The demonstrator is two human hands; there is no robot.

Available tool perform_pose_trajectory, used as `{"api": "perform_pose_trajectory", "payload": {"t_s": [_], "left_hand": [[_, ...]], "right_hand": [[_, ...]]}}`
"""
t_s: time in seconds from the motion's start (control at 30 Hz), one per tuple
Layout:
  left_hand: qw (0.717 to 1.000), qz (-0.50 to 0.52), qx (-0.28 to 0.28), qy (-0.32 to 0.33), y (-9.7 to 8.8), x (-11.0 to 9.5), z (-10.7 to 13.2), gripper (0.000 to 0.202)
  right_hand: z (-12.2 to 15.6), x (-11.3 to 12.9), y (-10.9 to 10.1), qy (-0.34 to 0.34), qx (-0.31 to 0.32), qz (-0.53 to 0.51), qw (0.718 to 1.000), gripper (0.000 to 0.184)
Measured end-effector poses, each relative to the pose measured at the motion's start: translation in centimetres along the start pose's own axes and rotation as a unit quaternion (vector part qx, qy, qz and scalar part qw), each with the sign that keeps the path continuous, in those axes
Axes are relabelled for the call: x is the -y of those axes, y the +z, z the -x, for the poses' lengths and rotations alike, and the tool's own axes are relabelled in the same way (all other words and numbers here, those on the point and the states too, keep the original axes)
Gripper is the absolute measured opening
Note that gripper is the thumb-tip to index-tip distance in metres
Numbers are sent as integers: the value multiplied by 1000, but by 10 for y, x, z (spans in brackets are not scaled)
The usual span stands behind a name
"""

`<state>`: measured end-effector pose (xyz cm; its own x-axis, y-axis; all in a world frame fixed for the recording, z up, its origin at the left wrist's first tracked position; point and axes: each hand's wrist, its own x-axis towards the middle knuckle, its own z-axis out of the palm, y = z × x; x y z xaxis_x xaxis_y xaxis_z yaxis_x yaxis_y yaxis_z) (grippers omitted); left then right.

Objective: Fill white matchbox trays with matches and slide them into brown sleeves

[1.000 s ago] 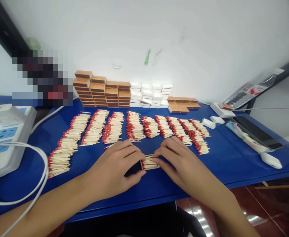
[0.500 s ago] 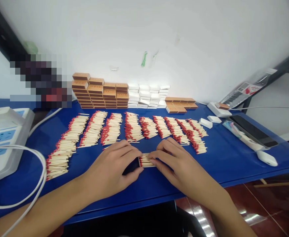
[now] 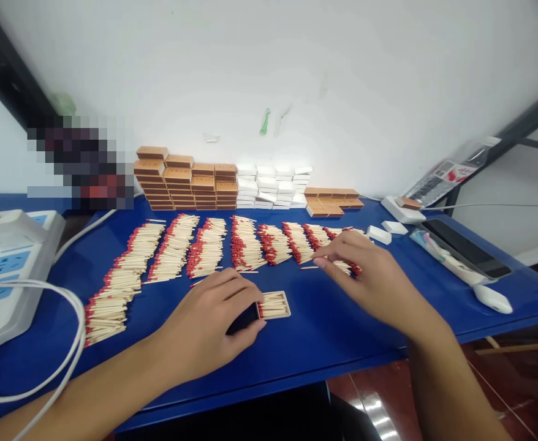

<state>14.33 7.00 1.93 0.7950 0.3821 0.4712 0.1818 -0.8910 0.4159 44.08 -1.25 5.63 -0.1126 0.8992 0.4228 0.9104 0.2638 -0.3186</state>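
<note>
My left hand (image 3: 220,315) is curled around a small white matchbox tray (image 3: 289,305) on the blue table, its finger and thumb on the two long sides. Matches (image 3: 273,304) lie in the tray, red heads toward my palm; the hand hides the tray's left end. My right hand (image 3: 365,272) is up and right of the tray, over the lower ends of the right-hand rows. Its thumb and forefinger are pinched together, and a single match (image 3: 308,267) juts left from the fingertips. Several rows of loose red-headed matches (image 3: 248,245) spread behind both hands.
Stacked brown matchboxes (image 3: 177,177) and white trays (image 3: 273,184) line the wall, with a lower brown stack (image 3: 333,201) beside them. At right lie a phone (image 3: 464,248), a white-tipped tube (image 3: 492,298) and two white trays (image 3: 386,231). A power strip (image 3: 11,263) with cables occupies the left.
My right hand has left the tray and moved up and right to the match rows, uncovering the matches in the tray. My left hand stays on the tray. The view has tipped slightly.
</note>
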Motion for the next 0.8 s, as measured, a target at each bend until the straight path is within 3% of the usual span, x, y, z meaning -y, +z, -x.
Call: {"api": "perform_pose_trajectory", "payload": {"t_s": [0.17, 0.27, 0.37, 0.5, 0.63, 0.8], "left_hand": [[1000, -11, 5, -12, 0, 0, 1, 24], [1000, -27, -2, -15, 0, -1, 2, 31], [999, -46, -14, -14, 1, -1, 2, 36], [999, -40, -14, -13, 2, 0, 2, 26], [999, -35, -15, -15, 2, 0, 2, 21], [1000, -24, -10, -13, 0, 1, 1, 22]], "right_hand": [[-10, -43, -18, 85, -78, 38, 993, 26], [-18, -49, -21, 102, -106, 53, 988, 25], [-32, -37, -14, 73, -79, 32, 994, 23], [-64, -11, 4, 8, -6, 16, 1000, 22], [-111, 4, 20, -61, 38, 25, 997, 13], [-179, 23, 44, -102, 35, 74, 991, 14]]}}
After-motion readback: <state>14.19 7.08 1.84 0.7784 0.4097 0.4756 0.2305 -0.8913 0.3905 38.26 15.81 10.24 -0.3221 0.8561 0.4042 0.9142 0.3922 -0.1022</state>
